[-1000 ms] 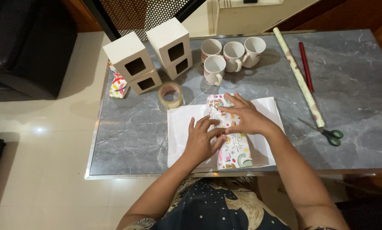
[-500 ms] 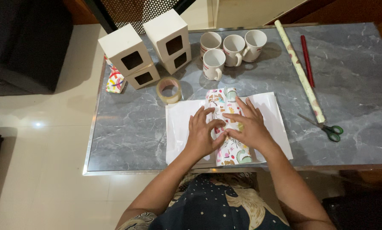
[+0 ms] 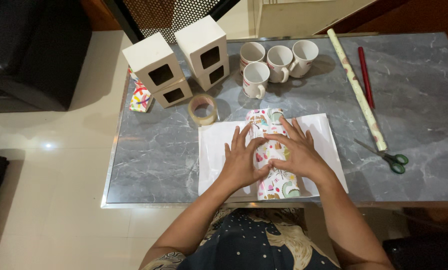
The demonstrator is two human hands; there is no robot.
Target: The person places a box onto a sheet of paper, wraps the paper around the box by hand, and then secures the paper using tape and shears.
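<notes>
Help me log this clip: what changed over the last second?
The right hand slid along the patterned parcel toward the person, drawing level with the left hand. Both press it flat on the white sheet. Mugs, tape roll and scissors stayed put.

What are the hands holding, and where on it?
Both the left hand and the right hand press flat on the middle of the colourful wrapped parcel, pinning its patterned paper down on the white sheet.

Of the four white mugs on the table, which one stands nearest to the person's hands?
The front mug, standing alone in front of the row of three. It is the closest to the left hand and right hand.
</notes>
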